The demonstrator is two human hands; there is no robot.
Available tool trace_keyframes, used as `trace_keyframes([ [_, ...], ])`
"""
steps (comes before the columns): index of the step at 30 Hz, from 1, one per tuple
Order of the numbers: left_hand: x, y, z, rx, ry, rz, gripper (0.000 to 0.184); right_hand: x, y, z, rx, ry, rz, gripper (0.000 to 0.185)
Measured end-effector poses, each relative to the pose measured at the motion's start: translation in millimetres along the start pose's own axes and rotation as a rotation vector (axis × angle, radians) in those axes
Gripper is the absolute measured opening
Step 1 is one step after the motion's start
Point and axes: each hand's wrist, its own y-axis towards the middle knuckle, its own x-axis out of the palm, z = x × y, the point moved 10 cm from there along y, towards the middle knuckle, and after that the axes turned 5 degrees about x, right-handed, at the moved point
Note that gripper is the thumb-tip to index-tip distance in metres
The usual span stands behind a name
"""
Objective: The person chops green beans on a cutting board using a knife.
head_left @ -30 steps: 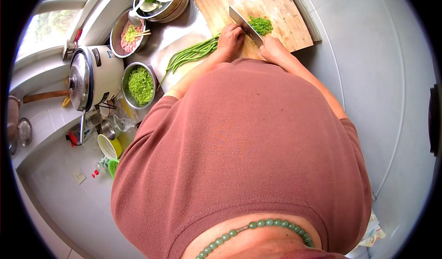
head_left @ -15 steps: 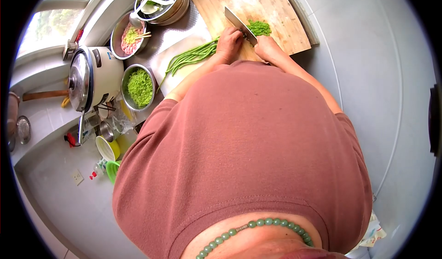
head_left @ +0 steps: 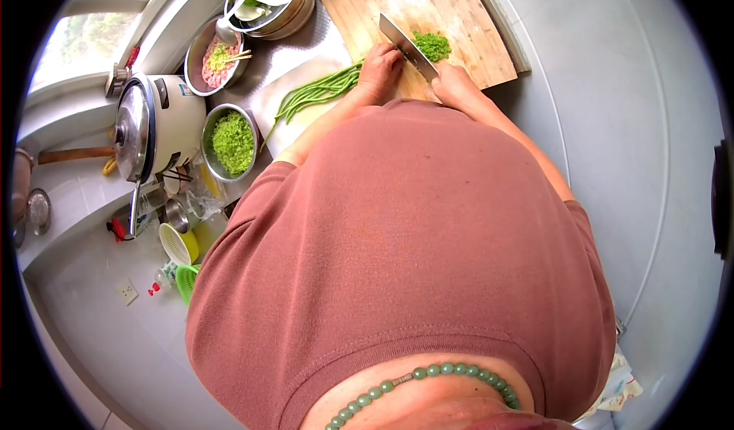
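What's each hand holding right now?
Left hand: closed on the long green beans.
Right hand: closed around the handle of the cleaver.

I'm viewing kitchen from afar: white lidded cooker (head_left: 170, 120) standing near window (head_left: 86, 51), metal bowl (head_left: 206, 151) holding chopped greens (head_left: 232, 142), wooden cutting board (head_left: 483, 59) lying under cleaver (head_left: 407, 45).

knife (head_left: 404, 40): handle hidden by right grip (head_left: 455, 86) | green beans (head_left: 319, 94): board-side ends covered by left grip (head_left: 380, 69) | cutting board (head_left: 363, 6): cropped at top edge
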Motion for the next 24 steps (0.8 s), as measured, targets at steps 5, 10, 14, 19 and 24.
trace_keyframes([
  [5,1.3,0.6,0.1,-0.025,-0.002,-0.033,0.014,0.6,-7.2,2.6,0.038,-0.006,-0.046,0.029],
  [10,3.6,-0.1,-2.9,-0.033,-0.005,-0.048,0.014,10.8,0.4,9.0,0.059,-0.06,-0.055,0.028],
  [14,1.1,1.2,-1.3,-0.031,-0.013,-0.028,0.014,9.8,2.8,2.0,0.044,-0.115,-0.009,0.027],
  [19,2.7,1.5,-2.1,-0.034,-0.018,-0.036,0.014,18.9,25.7,-10.9,0.007,-0.179,-0.016,0.024],
  [24,1.4,3.1,0.3,-0.022,-0.01,-0.057,0.014,17.4,30.1,-7.8,-0.002,-0.161,0.026,0.024],
])
